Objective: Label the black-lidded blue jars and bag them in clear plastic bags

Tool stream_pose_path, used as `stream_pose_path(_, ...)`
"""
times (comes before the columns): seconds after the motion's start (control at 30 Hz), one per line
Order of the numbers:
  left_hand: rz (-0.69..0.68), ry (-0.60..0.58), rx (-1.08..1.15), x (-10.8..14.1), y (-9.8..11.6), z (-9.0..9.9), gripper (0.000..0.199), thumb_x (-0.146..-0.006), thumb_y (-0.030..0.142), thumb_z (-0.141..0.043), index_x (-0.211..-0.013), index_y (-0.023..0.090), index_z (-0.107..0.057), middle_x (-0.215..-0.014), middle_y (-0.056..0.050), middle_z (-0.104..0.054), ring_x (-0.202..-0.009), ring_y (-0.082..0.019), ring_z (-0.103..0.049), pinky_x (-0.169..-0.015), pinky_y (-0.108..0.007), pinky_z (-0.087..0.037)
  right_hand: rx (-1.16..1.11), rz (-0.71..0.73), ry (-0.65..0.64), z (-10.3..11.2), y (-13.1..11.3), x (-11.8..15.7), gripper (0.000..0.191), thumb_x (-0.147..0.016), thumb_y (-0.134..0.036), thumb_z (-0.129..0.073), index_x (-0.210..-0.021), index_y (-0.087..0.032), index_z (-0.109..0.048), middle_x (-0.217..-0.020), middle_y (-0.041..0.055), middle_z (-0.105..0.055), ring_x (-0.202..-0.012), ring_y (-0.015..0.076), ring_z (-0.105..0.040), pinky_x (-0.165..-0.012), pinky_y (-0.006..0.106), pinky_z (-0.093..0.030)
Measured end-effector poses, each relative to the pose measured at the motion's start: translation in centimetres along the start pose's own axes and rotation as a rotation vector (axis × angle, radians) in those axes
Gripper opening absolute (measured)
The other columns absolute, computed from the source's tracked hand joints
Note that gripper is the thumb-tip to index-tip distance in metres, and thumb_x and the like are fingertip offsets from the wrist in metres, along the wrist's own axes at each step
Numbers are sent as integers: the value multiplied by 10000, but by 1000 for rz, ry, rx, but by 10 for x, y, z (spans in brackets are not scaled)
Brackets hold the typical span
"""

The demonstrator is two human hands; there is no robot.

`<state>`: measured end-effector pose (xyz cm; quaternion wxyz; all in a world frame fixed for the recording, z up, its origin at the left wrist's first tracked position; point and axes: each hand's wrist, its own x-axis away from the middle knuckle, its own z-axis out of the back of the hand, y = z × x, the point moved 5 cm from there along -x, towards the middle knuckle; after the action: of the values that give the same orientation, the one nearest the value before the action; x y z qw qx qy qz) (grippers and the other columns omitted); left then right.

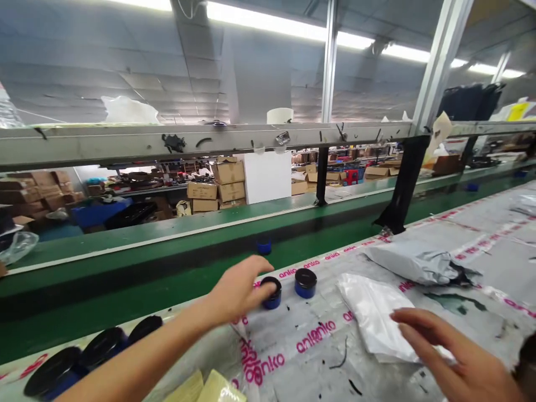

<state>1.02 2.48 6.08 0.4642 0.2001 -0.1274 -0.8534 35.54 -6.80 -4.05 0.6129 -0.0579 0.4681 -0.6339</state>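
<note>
My left hand reaches over the middle of the table, its thumb and fingers apart around the near side of a small round blue item with a black top. Just right of it stands a similar blue and black item. Over the right part of the table, my right hand has its fingers apart and holds nothing; its fingertips are by a white plastic bag. Larger black and blue round items form a row at the lower left, partly behind my left forearm.
A green conveyor belt runs behind the table, carrying a blue round item. A grey bag lies at the right. Yellowish packets rest at the front edge. A metal rail and posts stand beyond.
</note>
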Motion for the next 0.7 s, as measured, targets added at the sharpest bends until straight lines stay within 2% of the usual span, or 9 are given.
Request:
stream_pose_path(0.1, 152, 38, 10, -47, -50, 2, 410, -900, 356, -627, -1271, 182, -613, -1318, -110, -639, -1219, -280, -597, -1055, -404, -476, -17, 39, -182, -34, -34, -13, 403, -903, -592, -534, -1127, -284, -668, -994, 52, -747, -772, 210, -716, -536, 256, -586)
stream_pose_path(0.17, 232, 53, 6, -77, -78, -6, 440, -908, 318, -647, -1307, 146, -574, -1319, -140, -626, -1187, -278, -614, -1035, -432, -489, 9, 56, -260, -55, -48, -22, 396, -937, -549, -502, -1207, -285, -621, -1054, 55, -733, -795, 201, -711, -618, 284, -603)
stream_pose_path(0.27, 290, 68, -25, -112, -105, -24, 459, -933, 369, -660, -1331, 175, -544, -1405, -125, -546, -1243, -295, -563, -1053, -533, -464, 52, 125, -340, -85, -59, -41, 456, -935, -476, -524, -1349, -286, -521, -1286, 77, -661, -1063, 242, -682, -834, 370, -600)
stream_pose_path(0.37, 295, 64, -72, -134, -111, -44, 470, -938, 387, -658, -1347, 196, -529, -1447, -116, -494, -1280, -312, -522, -1059, -562, -454, 86, 192, -403, -111, -64, -62, 614, -885, -402, -572, -1457, -234, -421, -1484, 109, -524, -1337, 282, -519, -1061, 461, -486)
stream_pose_path(0.43, 308, 57, -108, -142, -111, -56, 469, -940, 383, -656, -1350, 196, -524, -1430, -115, -504, -1260, -308, -535, -1040, -553, -473, 105, 192, -453, -127, -67, -73, 699, -852, -384, -597, -1490, -191, -386, -1540, 129, -461, -1400, 289, -453, -1126, 474, -420)
stream_pose_path(0.5, 335, 60, -146, -145, -111, -63, 459, -942, 379, -652, -1344, 196, -528, -1410, -113, -518, -1239, -303, -548, -1025, -546, -486, 120, 176, -507, -139, -69, -81, 732, -834, -372, -610, -1500, -176, -378, -1534, 133, -472, -1394, 286, -465, -1129, 461, -414)
stream_pose_path(0.57, 368, 72, -176, -146, -113, -66, 447, -944, 373, -651, -1336, 195, -532, -1400, -112, -523, -1226, -299, -555, -1014, -540, -495, 137, 169, -530, -147, -70, -86, 683, -841, -354, -593, -1476, -172, -417, -1485, 131, -530, -1342, 282, -524, -1103, 446, -438)
stream_pose_path(0.7, 389, 72, -163, -142, -125, -63, 413, -949, 363, -647, -1312, 191, -548, -1347, -104, -560, -1156, -273, -599, -965, -501, -534, 205, 152, -508, -146, -62, -91, 621, -858, -321, -553, -1444, -136, -454, -1426, 146, -581, -1268, 293, -585, -1062, 453, -473)
